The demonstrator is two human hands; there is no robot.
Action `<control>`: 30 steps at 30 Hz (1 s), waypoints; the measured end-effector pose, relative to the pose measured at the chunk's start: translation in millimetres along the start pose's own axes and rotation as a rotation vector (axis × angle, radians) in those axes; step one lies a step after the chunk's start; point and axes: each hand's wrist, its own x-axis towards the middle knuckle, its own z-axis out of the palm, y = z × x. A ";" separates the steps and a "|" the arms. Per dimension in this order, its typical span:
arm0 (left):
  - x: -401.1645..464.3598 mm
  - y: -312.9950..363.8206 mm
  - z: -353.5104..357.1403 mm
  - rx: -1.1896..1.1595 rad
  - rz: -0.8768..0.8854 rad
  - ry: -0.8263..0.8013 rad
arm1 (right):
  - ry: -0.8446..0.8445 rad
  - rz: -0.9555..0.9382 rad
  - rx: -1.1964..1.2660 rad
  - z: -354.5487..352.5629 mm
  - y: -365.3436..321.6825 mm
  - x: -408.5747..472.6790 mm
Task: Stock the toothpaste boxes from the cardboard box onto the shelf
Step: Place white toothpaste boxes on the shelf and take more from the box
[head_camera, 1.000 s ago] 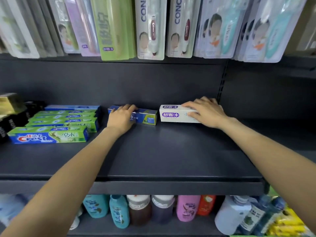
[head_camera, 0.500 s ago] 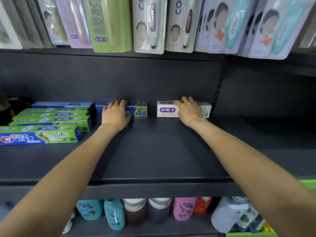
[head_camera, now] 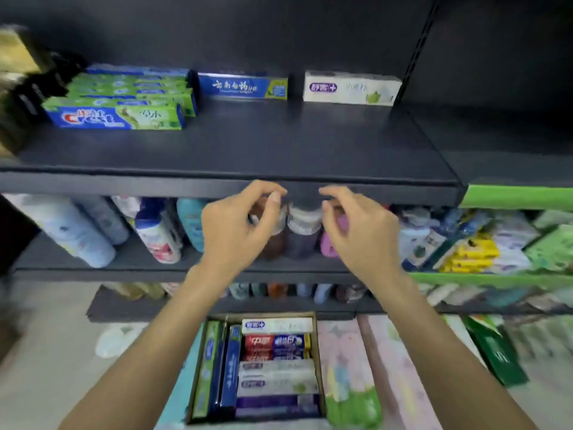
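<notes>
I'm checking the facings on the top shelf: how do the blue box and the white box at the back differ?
The blue box is blue with a green right end and white script; the white box is white with a purple logo and a green leaf. The blue box sits just right of the Crest stack; the white box stands apart, near the upright. Both lie flat, long side forward, at the back of the shelf, with neither hand on them.

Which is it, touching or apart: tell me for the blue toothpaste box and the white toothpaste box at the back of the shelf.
Apart. The head view shows a strip of bare dark shelf between the blue toothpaste box and the white toothpaste box.
</notes>
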 end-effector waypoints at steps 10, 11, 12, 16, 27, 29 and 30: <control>-225.2 -134.8 2.5 0.274 -0.570 -0.829 | -0.988 0.099 -0.161 71.7 -16.8 -210.1; -241.8 -144.4 2.8 0.303 -0.633 -0.878 | -1.138 0.139 -0.118 82.8 -13.4 -225.9; -257.1 -152.4 3.7 0.334 -0.676 -0.913 | -1.244 0.157 -0.084 95.0 -11.2 -239.7; -301.4 -173.2 11.4 0.571 -0.684 -0.969 | -1.458 0.104 -0.077 142.2 -6.7 -281.1; -349.6 -186.8 31.7 0.940 -0.408 -1.078 | -1.581 -0.117 -0.166 210.6 -11.4 -328.3; -352.1 -188.3 34.3 0.864 -0.403 -1.060 | -1.579 -0.103 -0.139 209.7 -7.3 -326.6; -352.5 -189.4 36.0 0.817 -0.402 -1.045 | -1.576 -0.074 -0.120 207.5 -4.3 -327.2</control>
